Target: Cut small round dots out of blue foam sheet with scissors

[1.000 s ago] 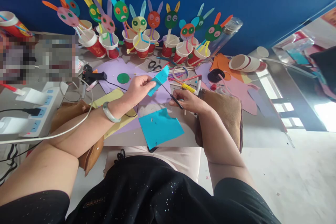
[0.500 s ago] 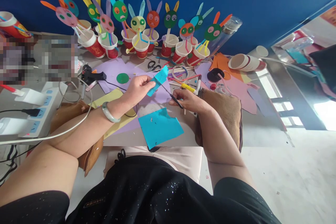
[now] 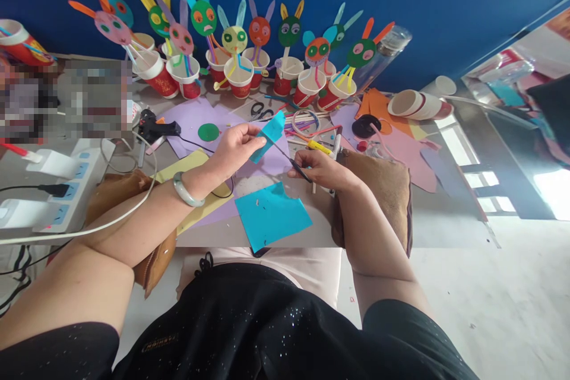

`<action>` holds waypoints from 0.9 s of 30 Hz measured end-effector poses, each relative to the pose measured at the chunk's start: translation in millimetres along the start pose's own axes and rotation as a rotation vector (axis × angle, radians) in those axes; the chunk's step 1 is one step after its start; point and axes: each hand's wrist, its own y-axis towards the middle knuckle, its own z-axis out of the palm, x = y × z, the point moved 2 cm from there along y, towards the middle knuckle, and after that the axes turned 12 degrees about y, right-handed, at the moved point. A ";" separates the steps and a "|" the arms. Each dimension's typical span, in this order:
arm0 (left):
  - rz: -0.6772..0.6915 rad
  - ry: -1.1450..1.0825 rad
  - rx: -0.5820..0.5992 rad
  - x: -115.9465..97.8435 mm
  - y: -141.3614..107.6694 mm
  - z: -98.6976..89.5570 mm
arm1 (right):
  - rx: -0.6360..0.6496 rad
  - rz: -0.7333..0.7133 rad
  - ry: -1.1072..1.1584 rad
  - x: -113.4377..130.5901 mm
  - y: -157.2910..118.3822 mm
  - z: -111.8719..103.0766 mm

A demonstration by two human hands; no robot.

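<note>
Left hand [image 3: 243, 145]: its thumb and fingers pinched a small blue paper piece [image 3: 275, 126] above the table [image 3: 323, 214], between the front and back edges.
Right hand [image 3: 319, 168]: its fingers were curled around the handles of the dark scissors [image 3: 301, 171], whose blades reached the paper piece.
Blue sheet [image 3: 272, 217]: it lay with one corner at the front edge.
Paper cups [image 3: 240, 88]: they stood near the back edge, bearing rabbit-eared figures [image 3: 234, 40].

Left hand [image 3: 243, 143] pinches small blue paper piece [image 3: 271, 132]; right hand [image 3: 321, 168] holds scissors [image 3: 298, 168], blades at the paper. Larger blue sheet [image 3: 274, 218] lies on desk [image 3: 323, 222]. Rabbit-eared figures [image 3: 234, 40] stand in red cups [image 3: 241, 88] behind.
</note>
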 end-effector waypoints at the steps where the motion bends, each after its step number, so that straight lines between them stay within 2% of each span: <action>1: 0.005 -0.014 -0.007 0.2 0.6 -1.1 | 0.002 0.002 0.001 -0.4 0.1 -0.2; 4: 0.082 -0.038 0.003 0.7 3.1 -5.3 | 0.004 0.008 -0.002 -1.0 0.0 -0.9; 8: 0.214 0.102 0.041 -2.0 4.3 -9.3 | 0.010 0.017 -0.011 -1.0 -0.8 -2.2; 13: 0.168 0.135 0.134 -5.7 2.1 -9.3 | 0.034 0.031 -0.019 0.1 -2.0 -2.9; 27: 0.192 0.205 0.085 -1.5 2.8 -9.5 | 0.059 0.033 -0.061 6.1 -4.1 -6.7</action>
